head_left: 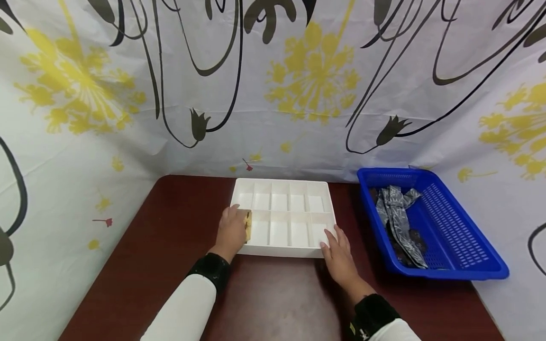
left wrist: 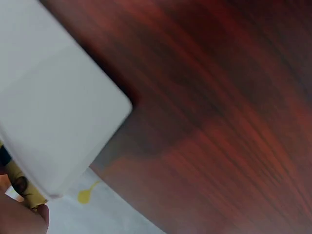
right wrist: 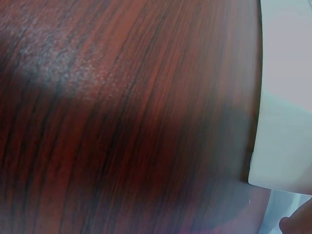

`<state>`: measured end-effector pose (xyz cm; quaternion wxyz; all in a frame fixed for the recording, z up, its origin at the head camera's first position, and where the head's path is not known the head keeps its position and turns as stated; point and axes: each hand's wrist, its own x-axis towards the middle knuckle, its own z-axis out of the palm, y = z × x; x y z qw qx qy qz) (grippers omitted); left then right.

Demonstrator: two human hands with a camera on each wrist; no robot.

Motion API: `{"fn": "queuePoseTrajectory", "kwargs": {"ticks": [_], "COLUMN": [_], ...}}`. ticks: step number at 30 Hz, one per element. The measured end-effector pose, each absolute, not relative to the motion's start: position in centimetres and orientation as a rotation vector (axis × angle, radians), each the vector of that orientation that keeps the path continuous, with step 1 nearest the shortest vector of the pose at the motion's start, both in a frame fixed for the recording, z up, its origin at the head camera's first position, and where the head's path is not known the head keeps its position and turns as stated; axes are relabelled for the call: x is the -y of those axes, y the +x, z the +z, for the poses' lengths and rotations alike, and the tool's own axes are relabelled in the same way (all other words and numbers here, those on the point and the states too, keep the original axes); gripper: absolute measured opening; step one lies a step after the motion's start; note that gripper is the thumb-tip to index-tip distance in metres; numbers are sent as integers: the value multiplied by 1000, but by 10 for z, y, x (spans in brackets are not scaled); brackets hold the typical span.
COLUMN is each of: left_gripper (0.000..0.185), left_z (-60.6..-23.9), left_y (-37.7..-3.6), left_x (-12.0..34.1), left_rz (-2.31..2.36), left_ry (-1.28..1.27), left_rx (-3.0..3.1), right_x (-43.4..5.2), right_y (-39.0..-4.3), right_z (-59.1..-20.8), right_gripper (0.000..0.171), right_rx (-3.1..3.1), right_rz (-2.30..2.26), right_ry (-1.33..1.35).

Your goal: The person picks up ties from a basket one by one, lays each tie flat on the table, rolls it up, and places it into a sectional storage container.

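Observation:
A white compartment tray (head_left: 279,251) lies on the table, its cells in two rows. At the tray's front left cell, my left hand (head_left: 229,232) holds a small yellow packet (head_left: 248,226) with dark markings. The left wrist view shows part of this yellow packet (left wrist: 30,191) beside the tray's wall (left wrist: 58,126), with fingers against it. My right hand (head_left: 341,258) rests at the tray's front right corner, fingers extended over the rim and along the side. Only a fingertip (right wrist: 291,224) of it shows in the right wrist view, near the tray's corner.
A blue plastic basket (head_left: 452,273) stands on the right of the dark red wooden table (head_left: 183,203). Silver-grey wrappers (head_left: 398,218) and darker items lie on the basket's left side. A white cloth (head_left: 256,94) with yellow and grey flower prints hangs behind and beside the table.

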<state>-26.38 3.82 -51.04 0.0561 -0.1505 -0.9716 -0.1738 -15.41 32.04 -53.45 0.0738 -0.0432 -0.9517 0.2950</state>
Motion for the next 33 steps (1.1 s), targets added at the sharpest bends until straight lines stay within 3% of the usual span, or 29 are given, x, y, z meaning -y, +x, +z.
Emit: {"fn": "queuePoseTrajectory", "kwargs": {"ticks": [7,21,26,33], "left_gripper": [33,56,66,64], "left_z": [-512,-514,-508,-508], "left_y": [-255,-269,-272,-266], "left_x": [-54,-47,-42,-44], "left_rz": [-112,-933,-1034,-965], "left_ry": [-655,-706,-693,-615], "left_rx": [2902,3083,3208,3200], "right_x": [-326,-325,-324,-323], "right_y": [-148,-151,-154,-159], "right_z": [-533,-536,-536,-536], "right_gripper": [48,48,48,47], "right_rx": [2856,2843,2852,2862], "right_rz": [867,877,858,842], "right_ry": [-167,-158,-149,-159]}}
